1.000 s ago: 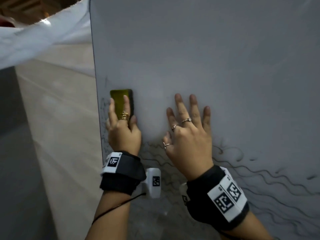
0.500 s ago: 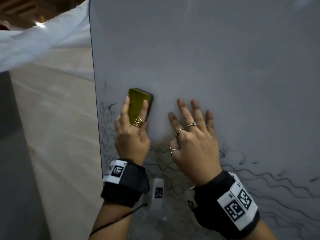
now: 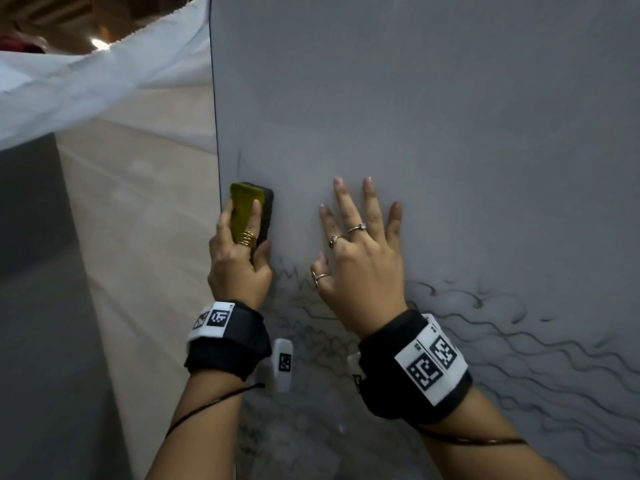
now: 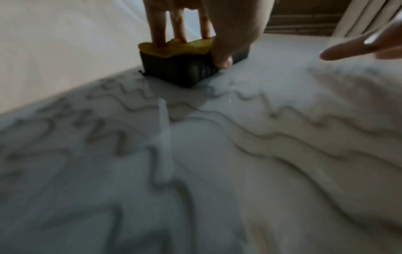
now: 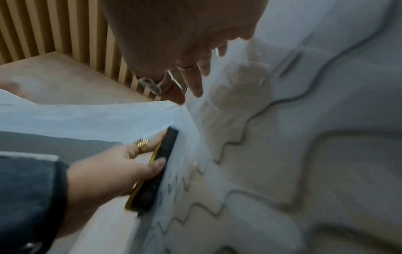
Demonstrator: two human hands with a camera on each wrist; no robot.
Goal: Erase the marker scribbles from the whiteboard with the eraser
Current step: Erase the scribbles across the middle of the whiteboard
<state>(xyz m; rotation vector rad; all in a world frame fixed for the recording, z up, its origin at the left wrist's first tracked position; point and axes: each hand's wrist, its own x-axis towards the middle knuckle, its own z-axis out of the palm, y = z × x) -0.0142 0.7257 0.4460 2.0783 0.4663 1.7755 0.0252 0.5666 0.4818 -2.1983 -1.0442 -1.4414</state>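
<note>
White cloth (draped), wooden slats.

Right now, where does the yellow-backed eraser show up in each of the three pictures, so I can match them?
Head view: the eraser is left of centre, at the whiteboard's left edge, gripped by the left hand.
Left wrist view: eraser top centre, under the fingers.
Right wrist view: eraser lower centre-left, seen edge-on against the board.
Shared landmark: the wavy black marker scribbles just below the eraser.
</note>
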